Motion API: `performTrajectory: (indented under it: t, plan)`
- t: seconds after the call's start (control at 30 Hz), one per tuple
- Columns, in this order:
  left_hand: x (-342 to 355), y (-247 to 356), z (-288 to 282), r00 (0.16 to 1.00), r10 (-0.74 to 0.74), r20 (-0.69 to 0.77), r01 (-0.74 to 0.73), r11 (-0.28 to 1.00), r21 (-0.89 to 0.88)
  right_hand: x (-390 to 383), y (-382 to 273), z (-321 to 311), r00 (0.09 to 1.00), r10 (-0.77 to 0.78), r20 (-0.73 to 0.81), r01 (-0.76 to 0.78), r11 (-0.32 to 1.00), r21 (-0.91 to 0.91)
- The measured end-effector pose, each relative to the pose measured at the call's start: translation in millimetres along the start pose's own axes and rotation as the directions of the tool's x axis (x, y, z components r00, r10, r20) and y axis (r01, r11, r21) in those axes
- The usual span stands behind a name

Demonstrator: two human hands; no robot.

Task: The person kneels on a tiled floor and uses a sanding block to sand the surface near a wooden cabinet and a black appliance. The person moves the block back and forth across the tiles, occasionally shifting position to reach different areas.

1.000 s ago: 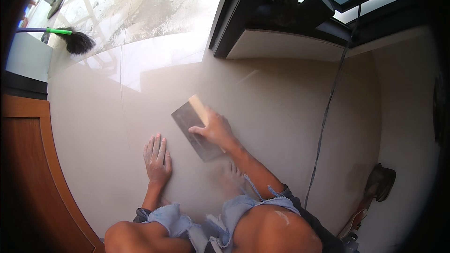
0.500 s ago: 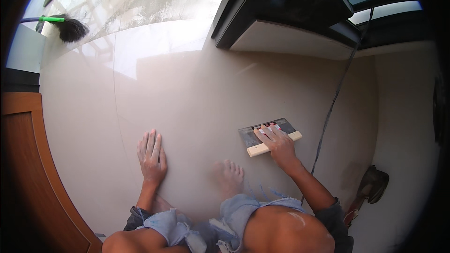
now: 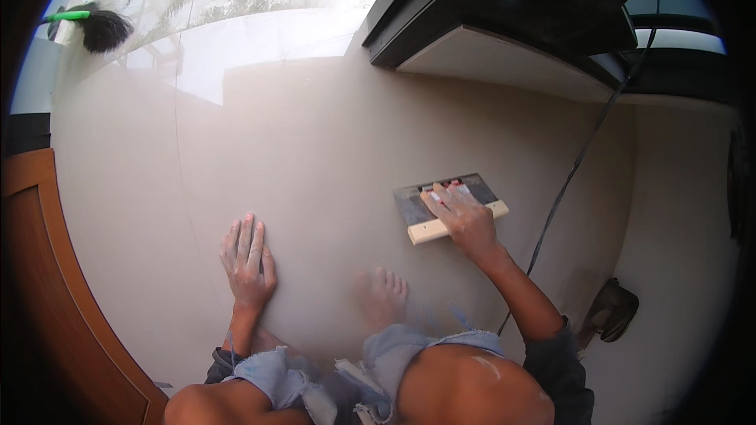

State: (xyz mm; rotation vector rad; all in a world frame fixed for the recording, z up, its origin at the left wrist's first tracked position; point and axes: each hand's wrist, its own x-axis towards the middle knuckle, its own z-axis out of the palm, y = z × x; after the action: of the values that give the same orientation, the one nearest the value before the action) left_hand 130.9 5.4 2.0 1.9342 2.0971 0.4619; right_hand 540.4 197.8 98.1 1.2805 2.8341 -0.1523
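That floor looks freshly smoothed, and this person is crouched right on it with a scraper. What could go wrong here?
The left hand presses flat on the smooth floor and a bare foot rests on it too; either might leave marks or slip. The black cable runs across the floor just beside the right hand and its wide-bladed trowel, so a sideways stroke could snag it. Dust on the hand may loosen the fingers' hold.
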Motion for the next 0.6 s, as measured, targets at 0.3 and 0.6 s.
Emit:
performTrajectory:
  t: [0.3, 0.6]
  plan:
    - [4.0, -4.9, 2.8, 1.0, 0.008, -0.018, -0.007, 1.0, 0.029, 30.3, -11.7, 18.2, 0.998, 0.062, 0.011, -0.061, 0.995, -0.078]
    - [5.3, -2.7, 2.1, 1.0, 0.016, -0.024, -0.015, 0.999, 0.029, 91.3, 48.2, 9.8, 0.996, 0.083, 0.019, -0.08, 0.988, -0.129]
